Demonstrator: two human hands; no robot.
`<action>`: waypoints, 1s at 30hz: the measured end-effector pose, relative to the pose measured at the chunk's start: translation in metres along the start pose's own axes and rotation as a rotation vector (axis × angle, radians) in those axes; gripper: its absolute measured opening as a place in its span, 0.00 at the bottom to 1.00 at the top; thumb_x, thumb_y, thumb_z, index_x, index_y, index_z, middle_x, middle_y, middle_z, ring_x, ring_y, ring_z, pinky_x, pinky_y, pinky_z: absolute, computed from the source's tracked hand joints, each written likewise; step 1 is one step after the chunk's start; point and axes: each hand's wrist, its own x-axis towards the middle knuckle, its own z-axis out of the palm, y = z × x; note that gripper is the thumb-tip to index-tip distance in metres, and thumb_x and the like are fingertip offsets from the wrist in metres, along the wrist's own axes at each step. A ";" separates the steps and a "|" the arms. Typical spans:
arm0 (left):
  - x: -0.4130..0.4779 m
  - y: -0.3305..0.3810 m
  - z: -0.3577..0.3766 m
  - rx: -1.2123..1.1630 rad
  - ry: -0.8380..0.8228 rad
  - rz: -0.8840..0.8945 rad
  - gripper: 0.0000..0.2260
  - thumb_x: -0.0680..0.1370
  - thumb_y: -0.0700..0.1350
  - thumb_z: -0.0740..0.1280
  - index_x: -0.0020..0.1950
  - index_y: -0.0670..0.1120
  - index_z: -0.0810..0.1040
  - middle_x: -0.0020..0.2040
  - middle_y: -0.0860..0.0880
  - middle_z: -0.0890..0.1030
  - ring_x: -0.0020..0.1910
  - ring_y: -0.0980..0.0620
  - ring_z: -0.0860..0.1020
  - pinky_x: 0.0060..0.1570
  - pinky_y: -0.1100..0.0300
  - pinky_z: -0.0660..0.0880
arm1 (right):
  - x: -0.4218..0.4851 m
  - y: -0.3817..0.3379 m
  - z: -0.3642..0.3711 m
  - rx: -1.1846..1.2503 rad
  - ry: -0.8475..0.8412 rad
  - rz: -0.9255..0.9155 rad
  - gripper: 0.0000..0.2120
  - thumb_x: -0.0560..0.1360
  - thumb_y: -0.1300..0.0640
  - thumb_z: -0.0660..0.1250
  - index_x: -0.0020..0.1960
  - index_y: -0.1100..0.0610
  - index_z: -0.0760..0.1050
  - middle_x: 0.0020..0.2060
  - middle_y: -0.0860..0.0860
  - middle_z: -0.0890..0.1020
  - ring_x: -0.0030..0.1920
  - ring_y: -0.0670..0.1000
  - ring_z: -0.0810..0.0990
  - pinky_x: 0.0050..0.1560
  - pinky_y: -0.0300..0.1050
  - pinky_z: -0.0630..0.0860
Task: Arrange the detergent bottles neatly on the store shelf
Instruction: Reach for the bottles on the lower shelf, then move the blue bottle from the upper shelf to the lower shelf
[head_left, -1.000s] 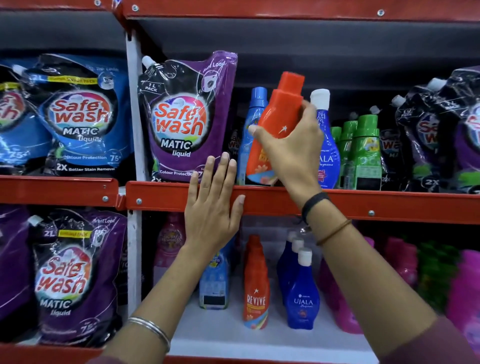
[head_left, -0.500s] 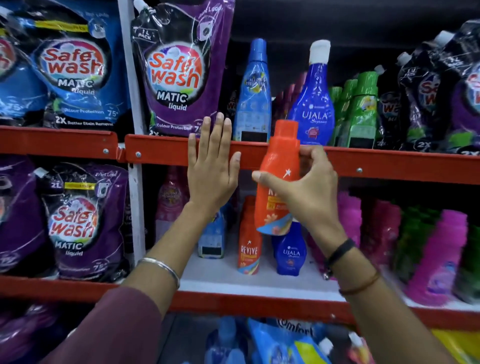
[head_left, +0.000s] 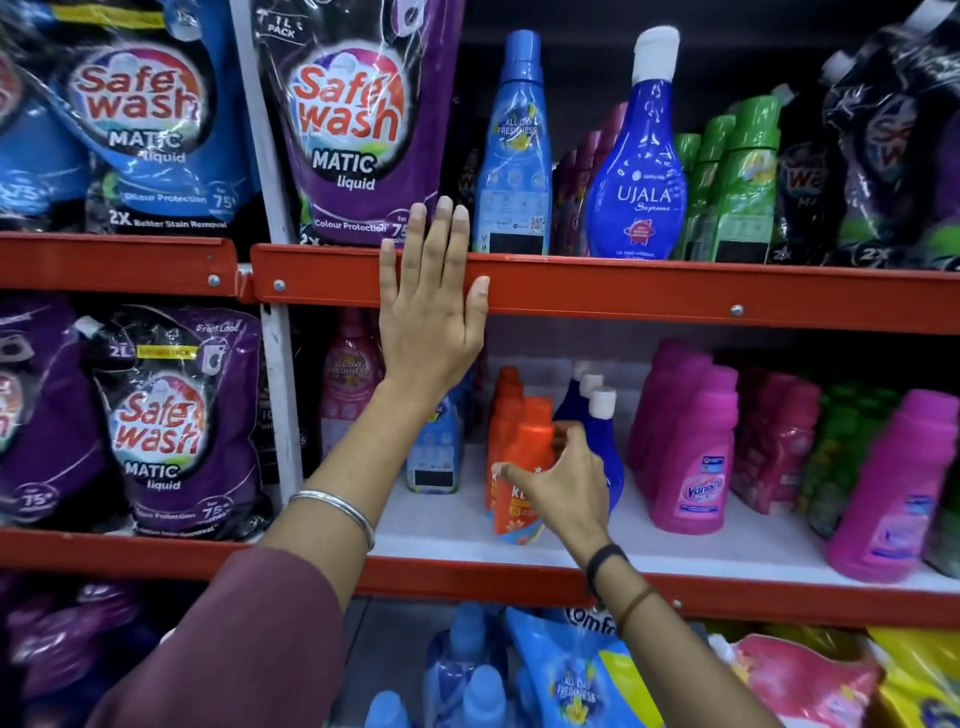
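Left hand (head_left: 431, 317) flat, fingers spread, palm pressed against the red front rail of the upper shelf (head_left: 649, 293); grip released, nothing in it. Right hand (head_left: 563, 480) reaches into the middle shelf (head_left: 675, 543), grip clenched round the orange bottle (head_left: 522, 467), thumb across its front label, fingers wrapped behind. That bottle stands on the white shelf board near the front edge, tilted slightly, directly ahead of more orange bottles (head_left: 506, 410) in a row going back. Just beside it on the right, a row of dark blue white-capped bottles (head_left: 602, 431); further right, pink Vanish bottles (head_left: 691, 462), then green ones. On the upper shelf: purple Safewash pouch (head_left: 353, 119), light blue tall bottle (head_left: 514, 150), blue Ujala bottle (head_left: 641, 166), green bottles (head_left: 743, 182). Silver bangle on left wrist, black band on right
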 end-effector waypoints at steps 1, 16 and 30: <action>0.000 0.001 0.000 -0.002 0.001 0.001 0.25 0.82 0.51 0.53 0.78 0.44 0.55 0.78 0.46 0.59 0.78 0.45 0.54 0.76 0.45 0.46 | 0.000 0.005 0.004 0.001 -0.011 0.011 0.32 0.58 0.43 0.78 0.55 0.52 0.68 0.46 0.49 0.81 0.46 0.53 0.80 0.45 0.47 0.75; 0.000 -0.002 0.003 0.013 0.002 0.006 0.25 0.82 0.51 0.52 0.78 0.44 0.55 0.78 0.46 0.59 0.78 0.46 0.53 0.76 0.46 0.45 | -0.006 0.020 0.029 -0.119 -0.091 -0.017 0.35 0.61 0.40 0.75 0.60 0.53 0.64 0.55 0.52 0.80 0.53 0.55 0.80 0.48 0.49 0.77; -0.003 0.018 -0.003 0.016 -0.067 -0.029 0.27 0.82 0.52 0.51 0.79 0.44 0.52 0.79 0.46 0.55 0.79 0.47 0.49 0.76 0.47 0.40 | 0.016 -0.042 -0.080 0.143 0.331 -0.320 0.21 0.66 0.41 0.73 0.53 0.48 0.72 0.46 0.41 0.79 0.51 0.46 0.79 0.48 0.48 0.78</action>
